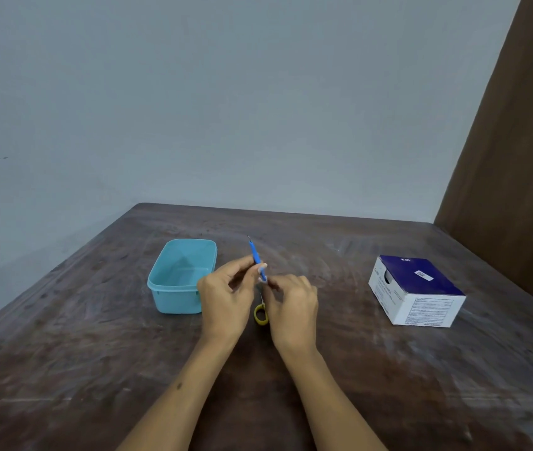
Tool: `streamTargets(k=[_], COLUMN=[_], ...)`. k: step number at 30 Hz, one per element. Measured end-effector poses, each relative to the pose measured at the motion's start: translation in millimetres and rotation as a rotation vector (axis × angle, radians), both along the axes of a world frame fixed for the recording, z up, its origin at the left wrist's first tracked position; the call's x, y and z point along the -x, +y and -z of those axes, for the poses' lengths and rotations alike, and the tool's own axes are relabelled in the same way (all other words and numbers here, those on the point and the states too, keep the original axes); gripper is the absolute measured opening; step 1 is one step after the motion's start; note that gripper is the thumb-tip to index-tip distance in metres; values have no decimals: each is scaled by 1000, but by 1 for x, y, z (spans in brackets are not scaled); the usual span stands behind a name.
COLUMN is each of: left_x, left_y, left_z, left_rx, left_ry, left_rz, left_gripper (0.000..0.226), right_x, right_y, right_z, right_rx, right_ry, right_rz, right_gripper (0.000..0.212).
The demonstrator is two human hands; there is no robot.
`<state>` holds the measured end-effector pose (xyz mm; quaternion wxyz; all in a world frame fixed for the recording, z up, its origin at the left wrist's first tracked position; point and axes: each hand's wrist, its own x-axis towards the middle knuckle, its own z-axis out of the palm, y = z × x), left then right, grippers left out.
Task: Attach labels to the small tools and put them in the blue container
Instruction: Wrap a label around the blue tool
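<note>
I have my left hand (226,296) pinching the blue tool (256,258) mid-shaft, tip up, so my right hand (294,304) can work at its lower end, fingers closed on what I take to be a small label, though that is too blurred to confirm. Yellow-handled scissors (261,314) lie on the counter (96,369) between my wrists, the blue container (180,275) sits open just left for the drop, and a box (416,289) stands well apart to the right

Print on box (416,291) unreadable

Bare forearms, no sleeves, rings or watch.
</note>
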<state>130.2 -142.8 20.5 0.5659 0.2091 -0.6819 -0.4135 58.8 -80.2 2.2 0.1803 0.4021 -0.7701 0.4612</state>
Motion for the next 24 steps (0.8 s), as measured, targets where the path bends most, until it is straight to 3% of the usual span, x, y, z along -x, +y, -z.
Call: streamTargets(k=[13,18,24], left_x=[-1,-1,-2], left_y=[0,0,0], left_z=[0,-1,-1], left_rx=[3,19,12], left_ry=[0,-18,-19], left_rz=[-13,-27,-19], left_gripper=[18,18,20], right_x=[-4,-1,-4], right_y=[-1,-1,-1], right_z=[-2,1,-2], right_rx=[96,-23,64], right_ry=[76,13,44], right_rz=[14,15,2], right_gripper=[12,4,9])
